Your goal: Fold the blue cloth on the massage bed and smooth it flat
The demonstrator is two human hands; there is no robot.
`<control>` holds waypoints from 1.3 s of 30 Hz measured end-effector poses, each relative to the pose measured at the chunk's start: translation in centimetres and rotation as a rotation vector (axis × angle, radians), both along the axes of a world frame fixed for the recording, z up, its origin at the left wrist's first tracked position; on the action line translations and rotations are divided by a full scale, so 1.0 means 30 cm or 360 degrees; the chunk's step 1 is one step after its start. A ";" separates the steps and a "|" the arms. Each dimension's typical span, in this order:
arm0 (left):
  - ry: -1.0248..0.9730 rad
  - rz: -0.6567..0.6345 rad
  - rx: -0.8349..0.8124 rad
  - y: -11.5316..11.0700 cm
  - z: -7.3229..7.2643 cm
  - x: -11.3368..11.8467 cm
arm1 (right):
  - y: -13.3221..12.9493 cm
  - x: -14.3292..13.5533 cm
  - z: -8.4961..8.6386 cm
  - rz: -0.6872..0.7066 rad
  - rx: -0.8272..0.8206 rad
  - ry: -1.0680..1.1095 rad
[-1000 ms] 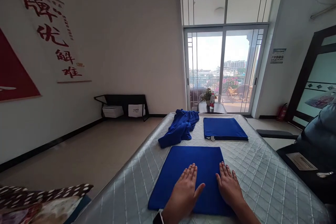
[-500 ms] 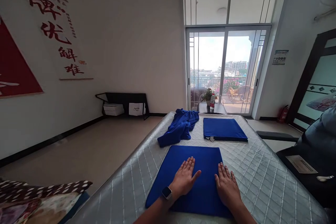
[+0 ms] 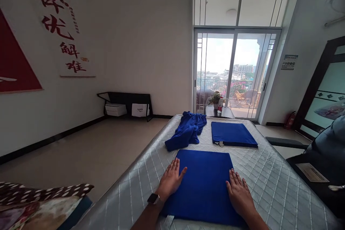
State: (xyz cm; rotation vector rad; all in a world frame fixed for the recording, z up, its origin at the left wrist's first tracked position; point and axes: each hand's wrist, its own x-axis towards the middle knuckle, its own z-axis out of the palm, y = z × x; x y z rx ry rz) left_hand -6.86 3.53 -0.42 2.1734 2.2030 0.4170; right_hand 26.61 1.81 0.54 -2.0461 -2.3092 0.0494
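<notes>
A flat blue folded cloth [image 3: 205,187] lies squared up in front of me on the quilted silver mattress [image 3: 142,183]. My left hand [image 3: 171,178], with a watch on its wrist, rests on the cloth's left edge, fingers stretched forward and thumb apart. On the opposite edge lies my right hand [image 3: 240,190], flat with its fingers extended. Neither hand grips anything. A small white tag [image 3: 169,221] sticks out from the cloth's near left corner. Beyond it are a crumpled blue cloth [image 3: 188,131] and, to the right, another flat folded blue cloth [image 3: 234,134].
Patterned fabrics [image 3: 45,205] are piled at the lower left. A dark chair [image 3: 323,158] with a paper on it stands close to the mattress's right side. Past the far end is a small table [image 3: 219,113] with a plant and a bottle. A black rack [image 3: 128,106] stands by the wall.
My left hand has slid left from the middle of the cloth to its left edge. My right hand stays on the right edge. The near left corner's tag now shows.
</notes>
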 end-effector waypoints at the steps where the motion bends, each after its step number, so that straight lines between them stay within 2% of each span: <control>1: 0.0009 0.0007 -0.0001 -0.002 0.006 0.003 | -0.001 -0.001 0.000 0.0001 0.0007 0.0000; 7: 0.0059 0.0011 0.0024 -0.011 0.019 -0.002 | 0.009 0.001 0.017 0.0025 -0.0040 -0.0099; 12: -0.0005 -0.0006 0.0052 -0.008 0.018 -0.023 | 0.073 -0.013 0.094 0.0083 -0.0082 -0.0272; 16: -0.0050 0.0009 0.0035 -0.010 0.030 -0.027 | 0.165 -0.055 0.144 0.0063 0.0004 -0.0190; 18: -0.0057 0.0014 0.0023 -0.012 0.034 -0.028 | 0.212 -0.067 0.136 0.0023 0.0003 -0.0122; 21: -0.0057 -0.0002 0.0018 -0.012 0.035 -0.030 | 0.267 -0.059 0.084 0.0014 0.0015 -0.0040; 24: -0.0038 -0.0012 -0.0025 -0.011 0.035 -0.033 | 0.294 -0.035 0.028 0.0046 0.0053 0.0026; 26: -0.0035 0.0009 -0.0067 -0.009 0.035 -0.033 | 0.298 -0.024 0.012 0.0047 0.0057 0.0062; 35: -0.0018 0.0092 -0.0135 0.014 0.014 -0.042 | 0.296 -0.021 0.033 0.0000 0.0011 0.0114; 37: -0.0036 0.0067 -0.0079 0.006 0.028 -0.019 | 0.295 -0.018 0.033 -0.0006 0.0012 0.0167; 39: -0.0049 -0.0003 0.0009 -0.005 0.051 0.038 | 0.293 -0.015 0.033 -0.0005 0.0017 0.0206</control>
